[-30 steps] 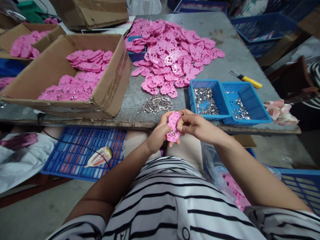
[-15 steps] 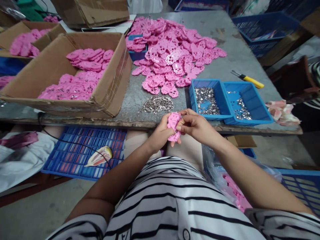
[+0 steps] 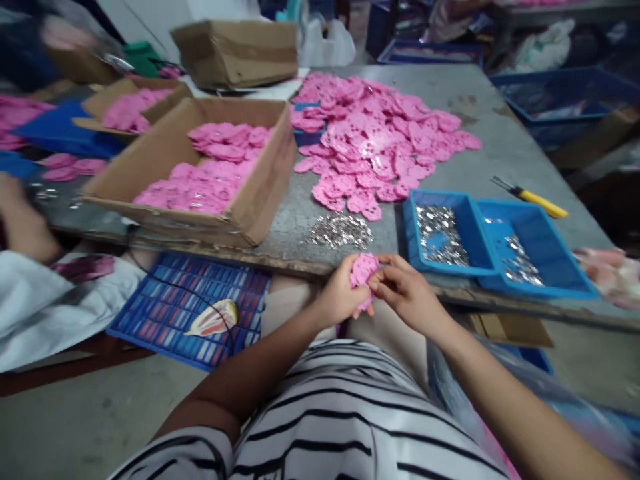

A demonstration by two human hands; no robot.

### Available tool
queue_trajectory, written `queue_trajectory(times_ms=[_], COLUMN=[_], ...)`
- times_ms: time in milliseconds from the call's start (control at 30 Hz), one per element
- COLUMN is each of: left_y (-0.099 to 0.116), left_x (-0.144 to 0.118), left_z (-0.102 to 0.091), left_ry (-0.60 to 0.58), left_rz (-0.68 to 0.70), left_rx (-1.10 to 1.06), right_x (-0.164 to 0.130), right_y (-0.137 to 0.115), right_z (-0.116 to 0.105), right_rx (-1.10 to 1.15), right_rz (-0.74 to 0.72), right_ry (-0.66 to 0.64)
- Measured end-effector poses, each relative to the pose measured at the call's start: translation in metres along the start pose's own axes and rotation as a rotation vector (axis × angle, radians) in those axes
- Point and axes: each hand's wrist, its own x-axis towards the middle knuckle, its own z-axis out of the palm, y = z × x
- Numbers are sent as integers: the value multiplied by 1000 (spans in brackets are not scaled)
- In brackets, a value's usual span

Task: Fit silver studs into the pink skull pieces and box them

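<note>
My left hand (image 3: 343, 293) is closed around a flat pink plastic piece (image 3: 364, 272) with small holes, held just in front of the table edge. The fingers of my right hand (image 3: 406, 293) are pinched together at the piece's right side. Any small part between those fingertips is hidden. Just beyond my hands, a heap of small shiny metal parts (image 3: 341, 231) lies on the grey table (image 3: 285, 223). Behind it spreads a large pile of similar pink pieces (image 3: 375, 133).
Two blue trays (image 3: 484, 267) with metal parts stand right of my hands, near a yellow-handled tool (image 3: 543, 202). A cardboard box (image 3: 265, 193) of pink pieces stands left. Below it is a blue crate (image 3: 165, 293). Another person's arm (image 3: 23, 220) shows far left.
The view has swung left, so the table and boxes sit further right and lower. My right fingertips have shifted from the face of the pink piece toward its right edge.
</note>
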Motion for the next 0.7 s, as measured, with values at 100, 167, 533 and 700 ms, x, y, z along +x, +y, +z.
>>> queue_trajectory(times_ms=[100, 167, 533, 700], left_y=[-3, -6, 53, 162], left_x=[3, 6, -1, -1], left_z=[-6, -11, -65, -144], left_ry=[-14, -5, 108, 369], left_rz=[-17, -18, 127, 481], left_rx=[8, 36, 53, 177], right_x=[4, 9, 24, 26], right_y=[7, 11, 41, 78], right_z=[7, 13, 13, 2], right_rx=[-35, -61, -246, -358], right_rz=[-41, -70, -137, -242], right_ry=[5, 8, 249, 245])
